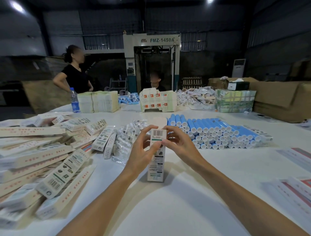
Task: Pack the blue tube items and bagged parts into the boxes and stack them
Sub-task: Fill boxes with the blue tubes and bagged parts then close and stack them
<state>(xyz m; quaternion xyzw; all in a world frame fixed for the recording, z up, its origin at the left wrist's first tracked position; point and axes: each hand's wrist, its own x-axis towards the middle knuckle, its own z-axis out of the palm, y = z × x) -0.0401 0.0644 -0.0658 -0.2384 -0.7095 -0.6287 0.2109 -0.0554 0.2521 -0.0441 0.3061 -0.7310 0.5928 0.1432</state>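
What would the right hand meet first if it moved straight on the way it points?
The box: the right hand is pinching its top. Beyond the box, that line likely leads to the bagged parts, though depth is unclear.

The room is big and dark, with gray metal walls (277, 33). A bright light (16, 6) shines up high on the left, and a second light (210, 1) shines on the right. A tall gray machine (151, 55) marked FMZ-1450A stands at the back. Near it on the right is a tall white cabinet (238, 67). Big brown cardboard boxes (277, 97) sit on the right. A standing person (75, 77) in a black top is past the white surface (168, 210).
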